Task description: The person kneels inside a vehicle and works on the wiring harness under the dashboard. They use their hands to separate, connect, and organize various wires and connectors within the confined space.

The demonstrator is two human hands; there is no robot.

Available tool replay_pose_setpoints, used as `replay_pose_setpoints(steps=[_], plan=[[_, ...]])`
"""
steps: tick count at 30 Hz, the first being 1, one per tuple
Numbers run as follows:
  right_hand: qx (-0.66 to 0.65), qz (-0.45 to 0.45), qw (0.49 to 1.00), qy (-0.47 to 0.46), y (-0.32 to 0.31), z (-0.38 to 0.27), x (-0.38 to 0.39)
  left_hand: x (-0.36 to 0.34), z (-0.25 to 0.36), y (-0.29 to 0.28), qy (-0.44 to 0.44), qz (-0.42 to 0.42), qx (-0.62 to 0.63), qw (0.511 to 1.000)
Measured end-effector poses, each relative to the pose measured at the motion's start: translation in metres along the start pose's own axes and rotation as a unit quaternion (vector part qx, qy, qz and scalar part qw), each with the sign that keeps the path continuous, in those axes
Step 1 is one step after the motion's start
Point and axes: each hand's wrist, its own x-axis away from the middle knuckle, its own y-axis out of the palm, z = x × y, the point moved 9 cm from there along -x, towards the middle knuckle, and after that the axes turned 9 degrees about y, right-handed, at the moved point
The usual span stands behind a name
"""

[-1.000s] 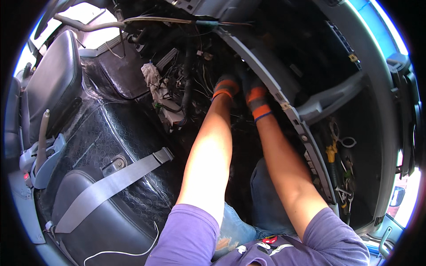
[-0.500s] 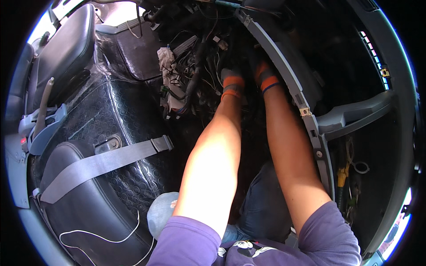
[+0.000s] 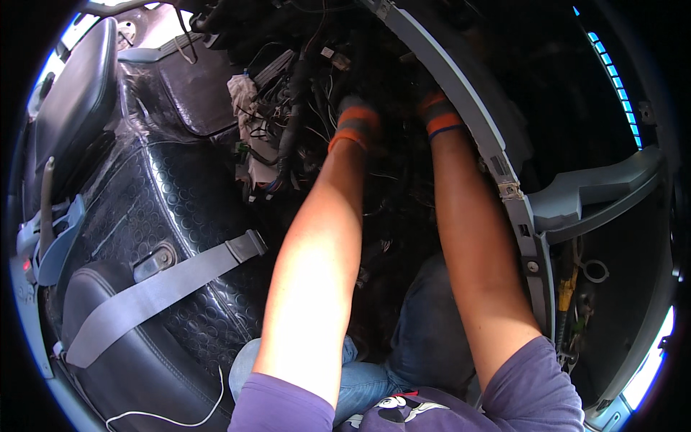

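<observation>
Both my arms stretch forward into the dark footwell of a stripped vehicle cabin, in gloves with orange and grey striped cuffs. My left hand point(image 3: 353, 108) is near a tangle of cables point(image 3: 288, 122) and a small pale connector point(image 3: 327, 52); shadow hides its fingers. My right hand point(image 3: 432, 101) lies further right, beside the long curved grey trim bar point(image 3: 461, 86), with its fingers also lost in the dark. Whether either hand holds anything cannot be seen. A whitish crumpled cloth-like piece point(image 3: 242, 93) hangs by the cables on the left.
A black seat point(image 3: 144, 345) with a grey belt strap point(image 3: 173, 284) lies at the left, by a lever point(image 3: 47, 194). Black studded matting point(image 3: 180, 187) covers the floor hump. To the right are a grey bracket point(image 3: 597, 191) and a yellow-sleeved cable point(image 3: 566, 295). A thin white cord point(image 3: 187, 423) crosses the seat.
My hands have moved a little apart, the left one leftward. The view has shifted slightly, so the seat and cables sit further left and the trim bar further right.
</observation>
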Motion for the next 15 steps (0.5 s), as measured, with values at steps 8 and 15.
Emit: replay_pose_setpoints(steps=[8,15], plan=[[0.030,0.051,0.998,0.006,0.013,-0.014,0.009,-0.049,-0.021,0.008,-0.064,0.109,0.088,0.988],[0.039,0.056,0.998,0.013,-0.002,-0.002,0.006,-0.056,-0.029,0.015,-0.052,0.138,0.098,0.984]])
